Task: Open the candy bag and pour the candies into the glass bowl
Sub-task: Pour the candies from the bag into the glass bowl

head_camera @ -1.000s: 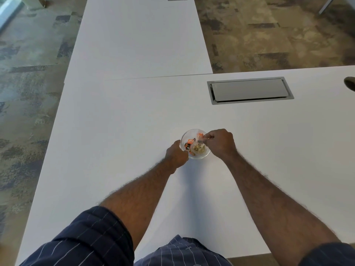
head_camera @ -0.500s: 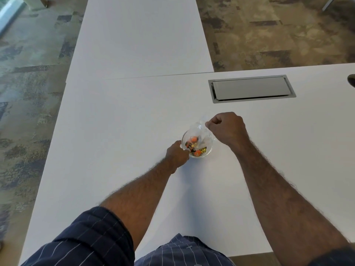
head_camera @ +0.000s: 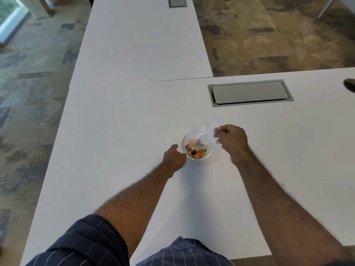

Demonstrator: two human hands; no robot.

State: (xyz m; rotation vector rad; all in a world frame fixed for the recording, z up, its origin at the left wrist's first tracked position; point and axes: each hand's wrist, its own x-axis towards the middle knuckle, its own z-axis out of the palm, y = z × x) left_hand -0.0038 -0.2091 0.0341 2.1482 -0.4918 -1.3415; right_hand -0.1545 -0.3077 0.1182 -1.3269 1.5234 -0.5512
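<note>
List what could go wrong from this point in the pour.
1. The clear bag, pinched in the right hand, hangs partly past the bowl rim, so any leftover candy may drop onto the table.
2. The left hand only touches the bowl's side; a tug could slide it.

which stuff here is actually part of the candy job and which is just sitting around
Part of the job:
glass bowl
candies
clear candy bag, held by right hand
left hand, steadying the bowl

Just there:
grey cable hatch
second hatch
white table
</note>
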